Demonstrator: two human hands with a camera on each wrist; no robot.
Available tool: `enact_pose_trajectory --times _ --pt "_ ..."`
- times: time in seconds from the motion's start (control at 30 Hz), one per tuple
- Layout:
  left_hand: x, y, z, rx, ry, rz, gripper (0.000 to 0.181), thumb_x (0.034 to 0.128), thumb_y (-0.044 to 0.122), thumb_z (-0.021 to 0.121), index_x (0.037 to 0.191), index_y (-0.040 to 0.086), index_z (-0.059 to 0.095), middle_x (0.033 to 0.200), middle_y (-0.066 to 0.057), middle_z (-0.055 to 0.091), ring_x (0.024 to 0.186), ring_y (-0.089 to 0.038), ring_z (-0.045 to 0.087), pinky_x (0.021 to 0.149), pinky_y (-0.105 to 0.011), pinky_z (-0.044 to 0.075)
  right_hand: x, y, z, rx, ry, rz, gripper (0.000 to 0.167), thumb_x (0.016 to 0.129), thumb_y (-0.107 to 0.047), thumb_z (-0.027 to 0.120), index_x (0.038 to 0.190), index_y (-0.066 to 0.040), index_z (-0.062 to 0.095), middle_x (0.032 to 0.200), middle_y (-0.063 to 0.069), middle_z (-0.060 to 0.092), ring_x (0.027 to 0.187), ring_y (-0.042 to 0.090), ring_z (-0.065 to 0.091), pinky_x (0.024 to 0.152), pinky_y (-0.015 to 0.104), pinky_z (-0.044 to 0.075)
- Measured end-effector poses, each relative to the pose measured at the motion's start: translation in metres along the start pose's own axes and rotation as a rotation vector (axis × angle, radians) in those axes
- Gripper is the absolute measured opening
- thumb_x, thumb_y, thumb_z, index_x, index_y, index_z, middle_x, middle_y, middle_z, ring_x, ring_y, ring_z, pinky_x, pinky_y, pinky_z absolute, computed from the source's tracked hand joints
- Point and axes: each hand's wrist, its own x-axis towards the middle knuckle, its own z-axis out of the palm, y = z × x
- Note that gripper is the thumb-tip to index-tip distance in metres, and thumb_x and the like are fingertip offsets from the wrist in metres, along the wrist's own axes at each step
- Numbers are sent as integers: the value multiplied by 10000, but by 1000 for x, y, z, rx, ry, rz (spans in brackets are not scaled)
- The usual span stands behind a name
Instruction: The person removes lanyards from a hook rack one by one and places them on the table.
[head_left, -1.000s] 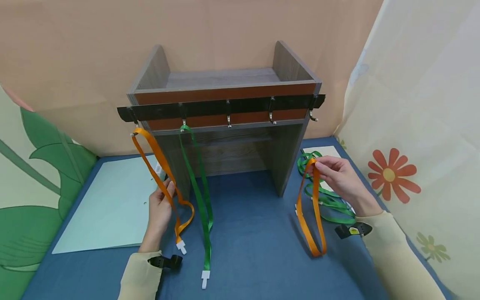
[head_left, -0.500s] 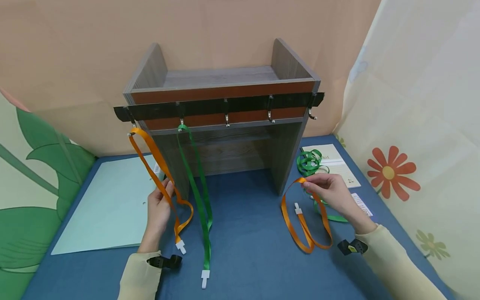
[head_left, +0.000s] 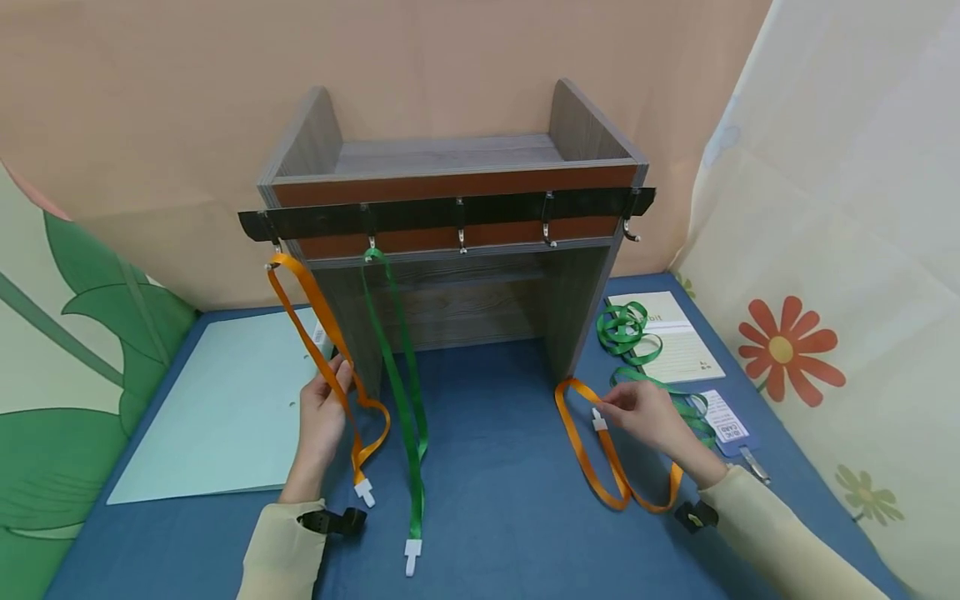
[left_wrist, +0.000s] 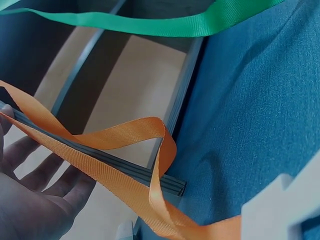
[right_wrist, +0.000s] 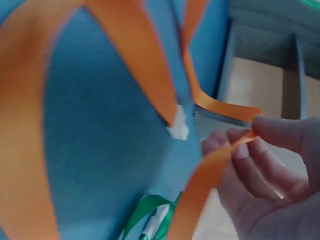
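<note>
An orange lanyard (head_left: 576,446) lies in a loose loop right of centre on the blue table. My right hand (head_left: 652,417) pinches its strap (right_wrist: 195,195) between thumb and finger, close to its white clip (head_left: 598,420). Another orange lanyard (head_left: 324,312) hangs from the leftmost hook, and a green lanyard (head_left: 415,492) from the hook beside it. My left hand (head_left: 322,417) rests at the left side panel of the grey shelf (head_left: 581,308), partly behind the hanging orange strap. In the left wrist view its fingers (left_wrist: 75,192) are fairly straight and hold no lanyard.
A black rail (head_left: 420,218) with several hooks crosses the shelf front. Green lanyards (head_left: 622,321) lie coiled at right, partly over a notebook (head_left: 678,350), with a badge card (head_left: 723,421) nearby. A large pale sheet (head_left: 210,417) covers the table's left.
My right hand has come down towards the table, and the orange lanyard that hung from it now lies spread in a loop. My left hand has stayed put.
</note>
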Motion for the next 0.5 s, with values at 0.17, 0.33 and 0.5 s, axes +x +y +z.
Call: enact_pose_trajectory --times 0.17,0.33,0.5 --pt "1 -1 0 -5 -1 4 409 1012 246 489 1305 -31 558 1275 -156 565 1047 -159 560 858 -207 435 -3 4 9 -140 -23 5 108 853 -198 734 827 -93 730 687 -19 639 569 132 552 522 294 484" --pt "0 -1 -1 7 -5 -1 413 1015 249 481 1319 -21 548 1283 -156 560 1043 -147 560 860 -205 433 -7 8 14 -256 -24 -25 94 833 -176 752 782 -104 716 643 -68 599 539 99 519 493 280 455" --pt "-1 0 0 5 -4 0 399 1017 240 476 1326 -2 551 1229 -181 587 987 -112 565 838 -207 436 -8 12 16 -319 -28 -15 84 819 -170 765 795 -110 711 667 -61 596 556 99 511 507 275 453"
